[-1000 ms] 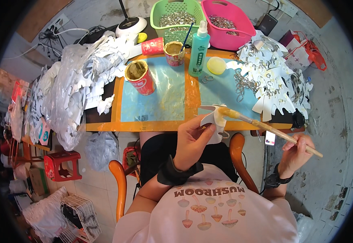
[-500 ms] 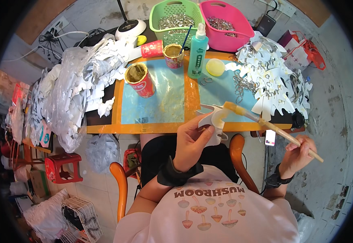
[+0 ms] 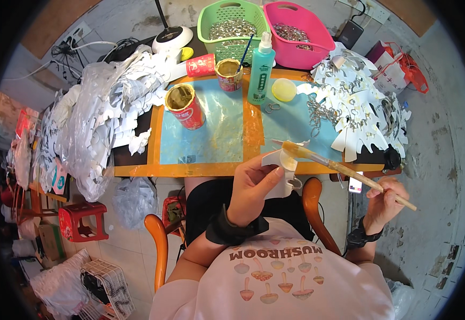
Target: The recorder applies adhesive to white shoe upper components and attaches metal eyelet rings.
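Observation:
My left hand [image 3: 249, 188] pinches a white cut-out piece [image 3: 279, 186] above my lap, at the table's front edge. A small metal ring [image 3: 296, 184] sits at the piece's right side. From the right, my right hand [image 3: 386, 204] grips the thin wooden handle of a brush [image 3: 343, 169]. Its yellowed bristles lie over the top of the white piece and appear to touch it. A red can [image 3: 191, 116] with yellowish residue round its mouth stands on the blue mat [image 3: 219, 140], and a smaller tub [image 3: 228, 82] behind it has a dark-blue stick in it.
Piles of white pieces lie at left [image 3: 128, 101] and right [image 3: 360, 112], with metal rings [image 3: 322, 113] beside the right pile. A green bottle [image 3: 260, 74] and yellow-lidded round container [image 3: 284, 89] stand mid-table. Green [image 3: 205, 26] and pink [image 3: 318, 40] baskets hold metal parts behind.
My right hand has moved left and slightly down, bringing the brush's bristles left and lower onto the white piece. My left hand stays nearly still, with the piece tilted slightly differently.

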